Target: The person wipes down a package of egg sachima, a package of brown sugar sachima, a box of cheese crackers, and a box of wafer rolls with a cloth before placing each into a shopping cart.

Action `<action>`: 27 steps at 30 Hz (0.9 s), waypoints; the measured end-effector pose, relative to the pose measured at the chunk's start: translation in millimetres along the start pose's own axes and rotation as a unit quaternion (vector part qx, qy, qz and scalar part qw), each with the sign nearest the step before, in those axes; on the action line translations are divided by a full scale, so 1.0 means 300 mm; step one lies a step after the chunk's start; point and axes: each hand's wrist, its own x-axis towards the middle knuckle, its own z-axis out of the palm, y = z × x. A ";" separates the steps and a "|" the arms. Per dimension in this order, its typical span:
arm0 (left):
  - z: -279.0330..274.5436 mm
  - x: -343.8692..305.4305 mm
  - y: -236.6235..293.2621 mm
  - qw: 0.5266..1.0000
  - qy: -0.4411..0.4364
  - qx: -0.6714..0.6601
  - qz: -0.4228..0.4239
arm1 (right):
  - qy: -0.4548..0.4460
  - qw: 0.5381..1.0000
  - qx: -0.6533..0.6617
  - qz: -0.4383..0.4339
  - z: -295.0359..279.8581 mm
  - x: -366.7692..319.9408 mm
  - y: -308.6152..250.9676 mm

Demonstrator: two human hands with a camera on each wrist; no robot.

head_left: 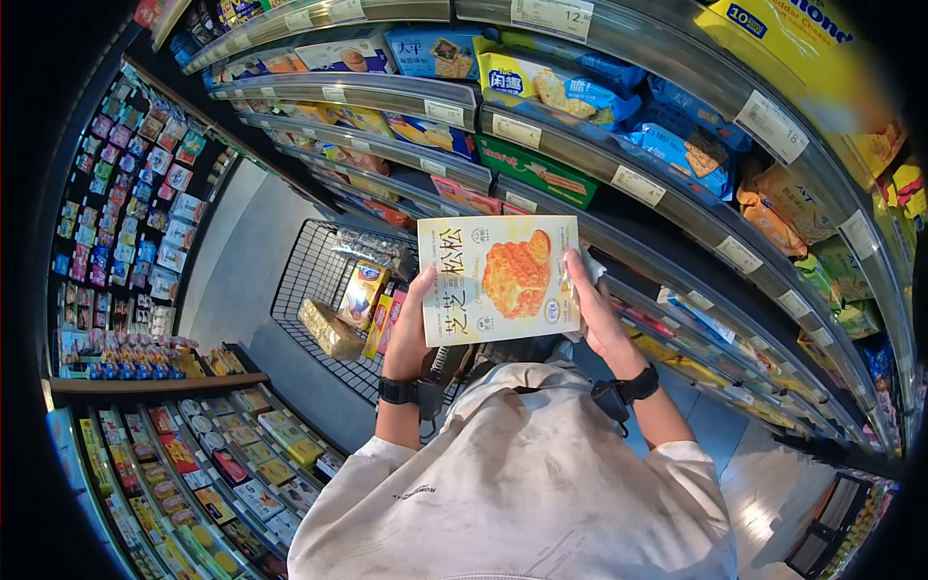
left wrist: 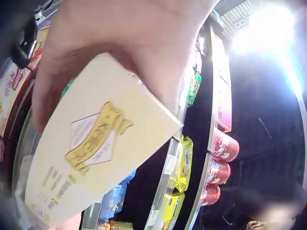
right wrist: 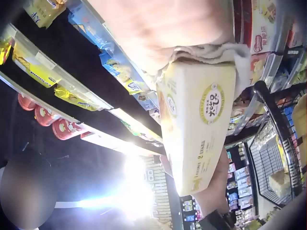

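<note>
A white and yellow box with an orange pastry picture is held level before the chest in the head view. The left hand grips its left end, thumb along the edge; the right hand grips the right end, with a crumpled whitish cloth or tissue between palm and box. In the left wrist view the left hand wraps the box, its end face showing. The right wrist view shows the box's long side, the right hand and the cloth.
A black wire cart with several packages stands beyond the left hand. Snack shelves curve along the front and right. More shelves stand at lower left, and a rack of small packets at far left.
</note>
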 end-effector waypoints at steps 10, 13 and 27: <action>-0.034 0.067 -0.079 0.990 -0.015 0.124 0.071 | 0.089 0.939 -0.240 -0.229 -0.009 0.049 0.015; -0.026 0.075 -0.088 0.989 -0.013 0.125 0.079 | 0.096 0.914 -0.273 -0.286 0.006 0.038 0.012; 0.022 0.075 -0.070 0.979 -0.034 0.169 0.108 | 0.097 0.864 -0.317 -0.378 -0.001 0.010 -0.017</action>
